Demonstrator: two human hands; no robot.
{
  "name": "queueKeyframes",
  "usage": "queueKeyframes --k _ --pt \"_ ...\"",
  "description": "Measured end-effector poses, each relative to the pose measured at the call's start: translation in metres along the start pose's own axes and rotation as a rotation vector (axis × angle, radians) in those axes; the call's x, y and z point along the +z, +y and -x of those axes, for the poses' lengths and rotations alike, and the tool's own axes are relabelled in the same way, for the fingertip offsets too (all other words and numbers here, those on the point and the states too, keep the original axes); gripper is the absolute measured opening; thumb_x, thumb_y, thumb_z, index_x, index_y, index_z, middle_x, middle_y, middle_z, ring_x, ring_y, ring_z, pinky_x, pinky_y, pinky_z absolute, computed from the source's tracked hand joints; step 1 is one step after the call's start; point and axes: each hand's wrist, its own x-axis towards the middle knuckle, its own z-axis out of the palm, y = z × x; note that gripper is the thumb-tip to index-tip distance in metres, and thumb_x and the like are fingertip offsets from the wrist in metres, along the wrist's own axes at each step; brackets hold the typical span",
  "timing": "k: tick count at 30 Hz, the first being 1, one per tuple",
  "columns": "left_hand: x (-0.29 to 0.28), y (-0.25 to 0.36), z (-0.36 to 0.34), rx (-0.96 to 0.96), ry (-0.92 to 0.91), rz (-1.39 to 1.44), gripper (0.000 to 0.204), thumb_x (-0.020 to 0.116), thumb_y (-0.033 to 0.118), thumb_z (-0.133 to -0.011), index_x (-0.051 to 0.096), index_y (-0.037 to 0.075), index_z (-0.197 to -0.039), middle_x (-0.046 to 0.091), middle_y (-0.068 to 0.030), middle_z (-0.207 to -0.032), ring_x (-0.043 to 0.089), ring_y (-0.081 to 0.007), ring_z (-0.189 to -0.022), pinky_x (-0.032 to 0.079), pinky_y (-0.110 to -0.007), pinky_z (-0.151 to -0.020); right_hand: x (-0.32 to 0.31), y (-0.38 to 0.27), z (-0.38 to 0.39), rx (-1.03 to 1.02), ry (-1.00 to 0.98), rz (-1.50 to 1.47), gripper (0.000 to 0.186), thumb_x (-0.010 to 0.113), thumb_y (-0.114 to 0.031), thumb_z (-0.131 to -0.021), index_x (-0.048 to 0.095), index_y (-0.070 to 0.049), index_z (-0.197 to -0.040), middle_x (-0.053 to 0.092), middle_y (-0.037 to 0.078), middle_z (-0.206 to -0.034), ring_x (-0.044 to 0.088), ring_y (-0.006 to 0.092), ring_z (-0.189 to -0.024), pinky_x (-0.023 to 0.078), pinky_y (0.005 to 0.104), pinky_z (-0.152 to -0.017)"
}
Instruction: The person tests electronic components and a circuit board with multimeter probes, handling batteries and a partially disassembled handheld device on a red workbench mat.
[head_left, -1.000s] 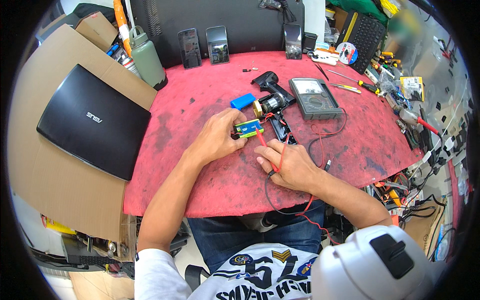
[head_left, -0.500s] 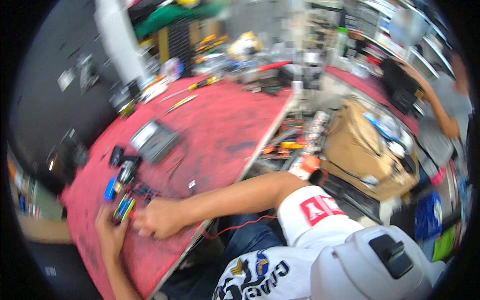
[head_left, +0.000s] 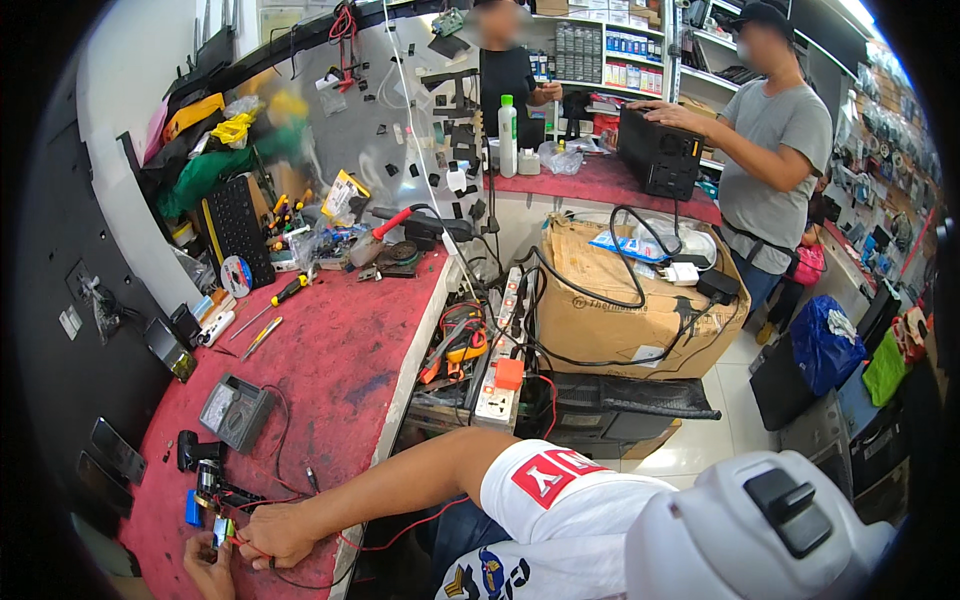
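At the lower left, my left hand [head_left: 208, 565] grips a small green-and-blue battery pack [head_left: 222, 532]. Beside it my right hand [head_left: 276, 532] holds a red meter probe [head_left: 238, 539] against or very near the pack; the exact contact is too small to tell. A disassembled black drill body [head_left: 188, 452] with a metal motor [head_left: 207, 479] lies just behind, next to a blue block [head_left: 192, 508]. The grey analog multimeter [head_left: 236, 412] sits farther back on the red mat [head_left: 340, 350], its leads running toward my hands.
Phones [head_left: 117, 450], screwdrivers [head_left: 288, 290] and tool clutter lie along the back. A power strip [head_left: 500, 390] and cardboard box [head_left: 620, 320] stand right of the mat. A person in grey [head_left: 770, 180] touches a black case [head_left: 655, 150]; another in black [head_left: 500, 90] stands behind.
The view has swung right, moving the bench and my hands toward the lower left and bringing the co-workers and box into view. My hands remain at the battery pack.
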Motion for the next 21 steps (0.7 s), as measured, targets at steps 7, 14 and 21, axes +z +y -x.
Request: queueKeyframes --k 7,14,21 --pt "-0.001 0.002 0.021 -0.056 0.056 -0.139 0.012 0.073 0.009 -0.083 0.068 -0.002 -0.085 0.065 -0.011 -0.079 0.062 -0.0208 -0.071 0.048 -0.034 -0.066 -0.003 0.008 -0.002 -0.072 0.198 -0.036 0.013 0.06 -0.023 -0.085 0.062 -0.013 -0.093 0.065 0.013 -0.092 0.065 0.0376 -0.082 0.053 0.0498 -0.07" --pt "-0.007 0.043 0.009 -0.195 -0.048 -0.158 0.022 0.074 0.015 -0.08 0.072 -0.001 -0.095 0.071 -0.0158 -0.089 0.069 -0.0231 -0.082 0.053 -0.038 -0.074 -0.094 0.068 0.024 0.6 0.751 -0.063 0.063 0.035 -0.047 -0.109 0.065 -0.003 -0.075 0.056 0.003 -0.062 0.054 0.0137 -0.061 0.041 0.0346 -0.057" --pt "0.004 0.042 0.014 -0.094 -0.001 -0.3 0.028 0.074 0.027 -0.08 0.075 0.004 -0.096 0.073 -0.0187 -0.092 0.068 -0.0373 -0.088 0.053 -0.046 -0.08 -0.185 0.12 0.005 0.918 -0.193 0.013 0.038 0.071 -0.039 -0.092 0.062 -0.003 -0.084 0.064 0.011 -0.071 0.065 0.0252 -0.065 0.055 0.0382 -0.065"
